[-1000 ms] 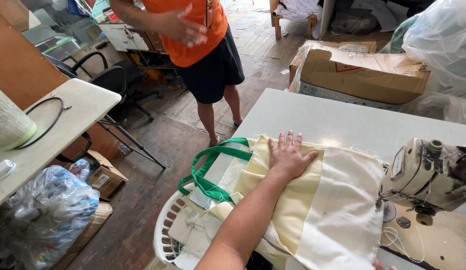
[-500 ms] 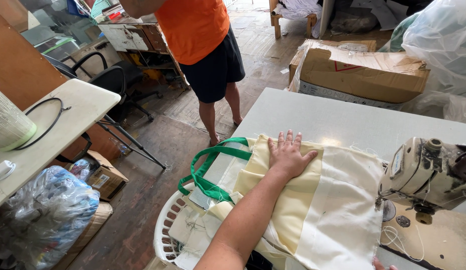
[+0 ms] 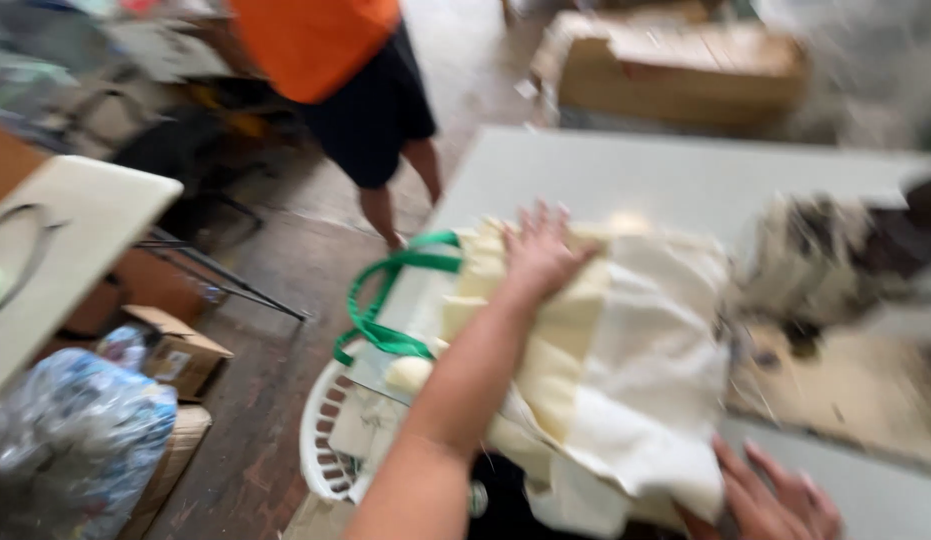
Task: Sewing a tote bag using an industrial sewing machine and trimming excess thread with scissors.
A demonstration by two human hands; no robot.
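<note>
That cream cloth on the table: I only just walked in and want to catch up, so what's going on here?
A person's left hand lies flat on a pile of cream and white fabric with green straps on a pale table. Their right hand touches the pile's lower edge. A sewing machine, blurred, sits to the right. Another person in an orange shirt stands beyond the table.
</note>
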